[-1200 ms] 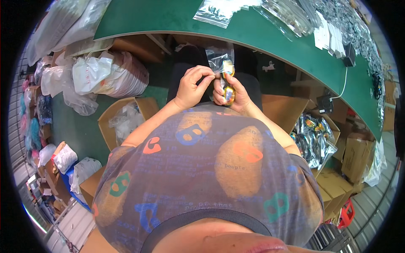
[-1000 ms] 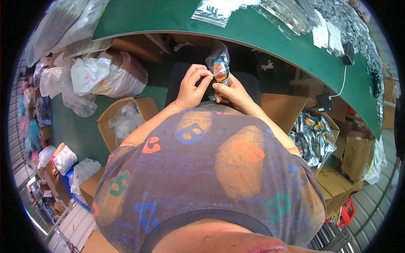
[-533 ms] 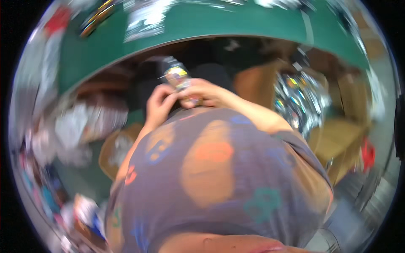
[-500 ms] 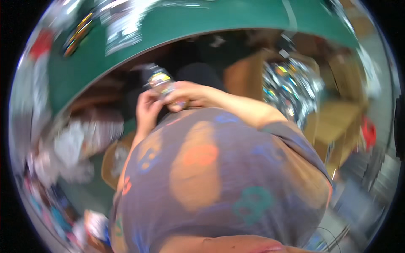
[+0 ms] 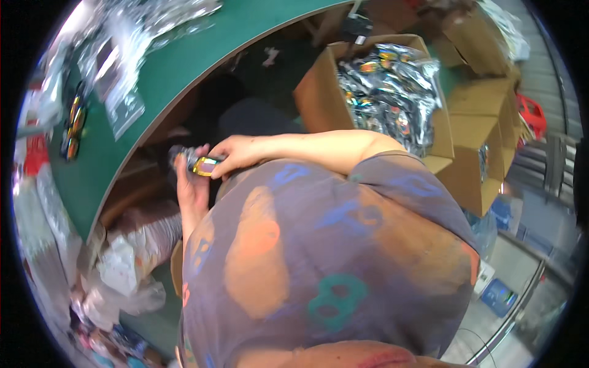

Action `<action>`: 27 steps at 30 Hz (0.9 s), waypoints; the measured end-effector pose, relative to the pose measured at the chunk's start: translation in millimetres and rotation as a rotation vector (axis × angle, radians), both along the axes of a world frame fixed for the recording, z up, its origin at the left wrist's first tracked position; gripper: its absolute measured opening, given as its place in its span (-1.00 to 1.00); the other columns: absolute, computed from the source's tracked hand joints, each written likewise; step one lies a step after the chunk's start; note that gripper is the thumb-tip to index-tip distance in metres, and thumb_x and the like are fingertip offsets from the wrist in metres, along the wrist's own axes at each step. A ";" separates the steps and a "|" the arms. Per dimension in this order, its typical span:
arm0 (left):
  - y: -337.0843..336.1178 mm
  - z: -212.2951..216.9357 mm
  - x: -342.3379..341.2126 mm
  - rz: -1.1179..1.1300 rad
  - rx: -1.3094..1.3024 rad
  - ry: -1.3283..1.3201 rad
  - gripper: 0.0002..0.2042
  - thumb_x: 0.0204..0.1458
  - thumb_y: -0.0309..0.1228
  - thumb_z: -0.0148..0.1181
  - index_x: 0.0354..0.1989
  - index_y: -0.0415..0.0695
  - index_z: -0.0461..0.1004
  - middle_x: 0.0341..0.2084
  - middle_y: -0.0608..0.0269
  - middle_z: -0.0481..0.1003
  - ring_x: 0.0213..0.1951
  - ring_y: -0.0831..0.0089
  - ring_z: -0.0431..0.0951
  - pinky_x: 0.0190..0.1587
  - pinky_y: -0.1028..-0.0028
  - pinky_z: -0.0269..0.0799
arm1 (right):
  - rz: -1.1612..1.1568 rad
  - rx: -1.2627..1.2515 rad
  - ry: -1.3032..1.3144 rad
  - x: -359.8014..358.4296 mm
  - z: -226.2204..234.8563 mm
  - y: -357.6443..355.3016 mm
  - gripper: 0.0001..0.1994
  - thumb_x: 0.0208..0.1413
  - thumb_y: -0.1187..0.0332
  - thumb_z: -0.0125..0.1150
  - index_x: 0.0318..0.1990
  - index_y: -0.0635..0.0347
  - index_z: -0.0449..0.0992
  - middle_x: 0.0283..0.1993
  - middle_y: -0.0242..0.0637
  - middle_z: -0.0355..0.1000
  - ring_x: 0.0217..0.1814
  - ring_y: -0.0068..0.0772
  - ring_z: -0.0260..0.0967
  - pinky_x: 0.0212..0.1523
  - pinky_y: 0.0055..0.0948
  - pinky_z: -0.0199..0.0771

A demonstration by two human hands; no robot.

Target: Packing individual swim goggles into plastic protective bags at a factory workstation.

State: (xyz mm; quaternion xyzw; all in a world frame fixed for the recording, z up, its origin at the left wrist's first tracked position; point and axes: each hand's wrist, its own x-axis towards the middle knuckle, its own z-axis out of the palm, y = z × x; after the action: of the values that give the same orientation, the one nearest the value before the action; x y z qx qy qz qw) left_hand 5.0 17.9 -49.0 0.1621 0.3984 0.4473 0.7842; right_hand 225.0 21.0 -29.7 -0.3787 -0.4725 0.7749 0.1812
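Green worktable [image 5: 184, 55] curves across the far left, cardboard box [image 5: 319, 92] of shiny foil packets [image 5: 392, 92] far right. Both hands meet just under the table edge — left hand [image 5: 191, 187] and right hand [image 5: 236, 153] pinching one small clear-bagged yellow item [image 5: 205, 165] between them.

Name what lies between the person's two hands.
In the head view, a small shiny packet with a yellow edge lies between the left hand and the right hand; both touch it.

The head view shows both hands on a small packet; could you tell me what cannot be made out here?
- Small packet: mostly covered by the left hand and right hand; its contents cannot be told.
- Items on the green table: blurred by motion near the rim.
- Contents of the cardboard box: only shiny foil packs show; the lower layers are hidden.
- Lower floor area: hidden by the shirt.
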 end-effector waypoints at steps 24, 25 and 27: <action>-15.3 27.2 -8.9 0.054 0.840 1.491 -0.46 -0.09 -0.20 0.52 0.06 -0.09 0.48 -0.08 0.16 0.43 -0.04 0.25 0.51 0.02 0.26 0.37 | 0.010 0.904 -0.535 -19.3 3.8 -3.8 -0.51 0.10 0.28 0.40 0.15 0.30 0.47 0.01 0.04 0.52 0.02 0.15 0.53 -0.01 -0.10 0.56; -11.9 31.6 -9.6 -0.005 0.917 1.579 -0.52 -0.08 -0.17 0.50 0.00 -0.08 0.53 -0.09 0.17 0.43 -0.04 0.23 0.50 0.03 0.25 0.35 | 0.066 0.939 -0.544 -20.0 8.8 -2.1 -0.52 0.10 0.29 0.40 0.14 0.30 0.46 -0.02 0.03 0.51 0.00 0.15 0.53 -0.03 -0.08 0.56; -9.9 34.8 -9.4 -0.078 0.952 1.638 -0.71 -0.01 -0.21 0.40 -0.17 -0.07 0.62 -0.22 0.21 0.50 -0.10 0.19 0.53 -0.01 0.20 0.34 | 0.144 1.009 -0.564 -21.3 11.9 -1.4 -0.54 0.10 0.32 0.39 0.13 0.28 0.45 -0.07 0.00 0.49 -0.05 0.14 0.53 -0.08 -0.04 0.55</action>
State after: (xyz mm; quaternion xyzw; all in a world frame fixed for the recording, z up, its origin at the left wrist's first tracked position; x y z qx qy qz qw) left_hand -4.5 8.0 -14.2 0.7416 0.5947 0.2834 0.1268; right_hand 203.7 19.5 -17.8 -0.4041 -0.8379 0.3335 0.1531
